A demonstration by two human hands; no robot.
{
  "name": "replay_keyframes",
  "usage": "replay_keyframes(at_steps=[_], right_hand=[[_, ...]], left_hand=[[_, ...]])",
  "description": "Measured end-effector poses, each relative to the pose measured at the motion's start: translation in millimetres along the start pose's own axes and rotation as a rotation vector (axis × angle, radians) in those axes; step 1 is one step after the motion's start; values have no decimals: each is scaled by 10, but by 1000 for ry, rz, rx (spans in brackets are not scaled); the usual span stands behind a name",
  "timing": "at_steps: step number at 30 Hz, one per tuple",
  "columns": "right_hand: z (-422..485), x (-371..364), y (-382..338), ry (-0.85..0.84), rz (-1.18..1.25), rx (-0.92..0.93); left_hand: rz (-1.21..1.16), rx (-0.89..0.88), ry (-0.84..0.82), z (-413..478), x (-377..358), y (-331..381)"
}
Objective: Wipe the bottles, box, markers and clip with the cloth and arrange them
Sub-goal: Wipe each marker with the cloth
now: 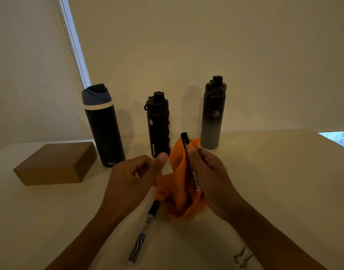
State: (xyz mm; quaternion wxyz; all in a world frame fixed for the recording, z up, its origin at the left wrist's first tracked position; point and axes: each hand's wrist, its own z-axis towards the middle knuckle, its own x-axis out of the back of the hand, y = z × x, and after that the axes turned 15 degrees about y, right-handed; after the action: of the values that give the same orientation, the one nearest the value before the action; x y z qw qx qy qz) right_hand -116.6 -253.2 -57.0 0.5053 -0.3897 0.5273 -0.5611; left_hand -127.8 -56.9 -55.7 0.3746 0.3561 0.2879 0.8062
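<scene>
- The cardboard box (55,163) sits closed on the table (284,172), at about ten o'clock from the hands.
- The navy bottle (103,125) stands upright just beside the box, at eleven o'clock.
- The left hand (132,178) has its fingers curled next to the cloth's lower fold. I cannot tell whether they pinch the fabric or only touch it. For a good wipe this hand should take a firm fold.
- The lying marker (146,227) rests on the table at six o'clock, its cap tucked under the cloth's hem. It looks next in line.
- The black AquaFlask bottle (158,125) stands at twelve o'clock, behind the hands.
- The orange cloth (179,184) hangs bunched between both hands.
- The raised marker (188,158) is in the air against the cloth, cap pointing to twelve o'clock.
- The right hand (210,178) is clamped on this marker, thumb pressing it near the cap. Best to wrap the cloth round the barrel, then pull and twist along its full length.
- The grey-black bottle (214,115) stands at one o'clock.
- The binder clip (243,256) lies at five o'clock, partly behind the right forearm.
</scene>
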Motion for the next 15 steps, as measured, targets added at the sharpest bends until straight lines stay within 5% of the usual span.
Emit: replay_keyframes(at_steps=[9,15], right_hand=[[-146,-140,-77,-206,-124,-37],[-160,-158,-44,-261,-234,53]], left_hand=[[-56,-119,181,105,74,-4],[-50,-175,127,153,116,-70]])
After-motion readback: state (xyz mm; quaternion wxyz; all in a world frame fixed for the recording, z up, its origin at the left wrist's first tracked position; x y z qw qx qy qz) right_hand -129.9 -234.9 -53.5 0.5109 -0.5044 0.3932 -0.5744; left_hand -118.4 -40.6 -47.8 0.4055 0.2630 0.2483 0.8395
